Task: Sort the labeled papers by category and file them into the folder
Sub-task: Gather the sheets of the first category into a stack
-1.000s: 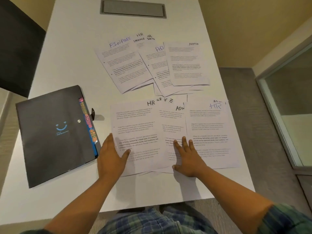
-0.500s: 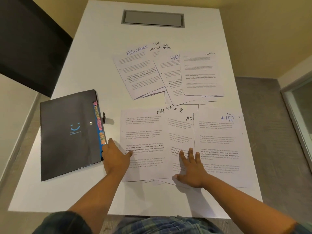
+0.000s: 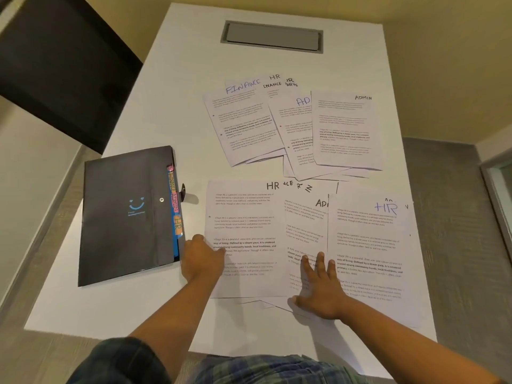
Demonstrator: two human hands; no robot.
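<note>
White table [image 3: 171,87]: the labeled papers lie in two overlapping groups. The far group shows a sheet marked FINANCE [image 3: 243,128] on the left and a sheet marked ADMIN [image 3: 346,131] on the right, with partly covered sheets between them. The near group holds a sheet marked HR in black [image 3: 243,214], a middle sheet marked "AD" [image 3: 304,225] with the rest of the word covered, and a sheet marked HR in blue [image 3: 371,245]. The left hand [image 3: 203,259] rests on the left edge of the black-HR sheet, grip relaxed and holding nothing. The right hand [image 3: 321,289] lies flat on the middle sheet, fingers spread, grip empty. The black folder [image 3: 124,217] lies closed, left of the near group, beside the left hand, with coloured index tabs [image 3: 174,206] along its right edge.
</note>
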